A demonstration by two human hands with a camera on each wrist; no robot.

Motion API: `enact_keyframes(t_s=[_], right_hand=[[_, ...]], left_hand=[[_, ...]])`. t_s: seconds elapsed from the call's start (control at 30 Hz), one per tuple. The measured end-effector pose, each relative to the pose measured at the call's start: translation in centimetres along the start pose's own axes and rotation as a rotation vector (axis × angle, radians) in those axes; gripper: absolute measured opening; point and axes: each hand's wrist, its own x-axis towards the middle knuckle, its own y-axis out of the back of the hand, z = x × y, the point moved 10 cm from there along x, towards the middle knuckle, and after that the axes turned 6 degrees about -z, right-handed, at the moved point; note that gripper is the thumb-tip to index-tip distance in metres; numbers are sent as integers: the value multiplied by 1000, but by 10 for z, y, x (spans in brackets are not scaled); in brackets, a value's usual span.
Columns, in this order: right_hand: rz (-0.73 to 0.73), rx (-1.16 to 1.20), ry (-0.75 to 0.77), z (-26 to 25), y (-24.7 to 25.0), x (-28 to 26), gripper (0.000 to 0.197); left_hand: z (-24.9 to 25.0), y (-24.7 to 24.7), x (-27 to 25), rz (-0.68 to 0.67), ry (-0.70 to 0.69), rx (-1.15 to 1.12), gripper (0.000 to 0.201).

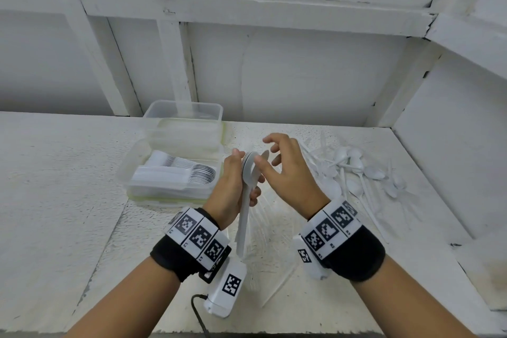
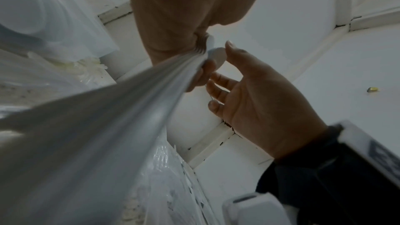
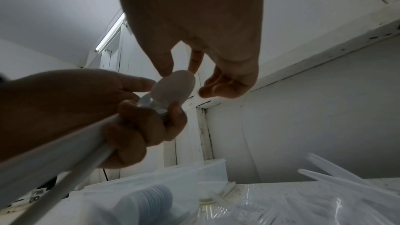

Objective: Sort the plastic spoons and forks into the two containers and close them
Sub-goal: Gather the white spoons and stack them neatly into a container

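Observation:
My left hand [image 1: 231, 178] grips a stack of white plastic spoons [image 1: 245, 200] upright, bowls up, handles pointing down toward me. My right hand [image 1: 288, 170] is at the bowl end; its thumb touches the front spoon's bowl [image 3: 173, 86] while the other fingers stay spread and relaxed. A clear container [image 1: 129, 173] to the left holds rows of nested spoons. A second clear container [image 1: 183, 112] stands just behind it; I cannot tell what it holds. In the left wrist view the spoon handles [image 2: 129, 109] fill the frame.
A loose pile of white spoons and forks [image 1: 356, 167] lies on the table [image 1: 55, 173] right of my hands. Clear plastic wrap [image 1: 263, 241] lies beneath my hands. White walls close the back and right side. A cable [image 1: 197, 310] runs from the left wrist camera.

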Motion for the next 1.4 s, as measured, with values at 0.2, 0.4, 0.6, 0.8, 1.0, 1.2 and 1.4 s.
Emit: enact_keyframes(t_s=[0.2, 0.4, 0.6, 0.8, 1.0, 1.2, 1.4], right_hand=[[-159, -72, 68, -6, -17, 12, 20], [-256, -152, 35, -7, -32, 16, 17], [-236, -56, 33, -11, -36, 21, 16], [-61, 145, -44, 9, -11, 35, 17], [-72, 42, -5, 15, -19, 35, 27], [28, -68, -4, 14, -11, 36, 32], [-148, -424, 117, 8, -21, 36, 32]], left_hand=[[10, -10, -3, -65, -23, 39, 40], [11, -10, -5, -91, 3, 20, 37], [-2, -8, -2, -172, 64, -130, 72], [-19, 0, -20, -194, 194, 162, 36], [-22, 12, -21, -199, 253, 221, 28], [-9, 10, -12, -191, 183, 627, 31], [14, 25, -1, -250, 70, 1316, 26]])
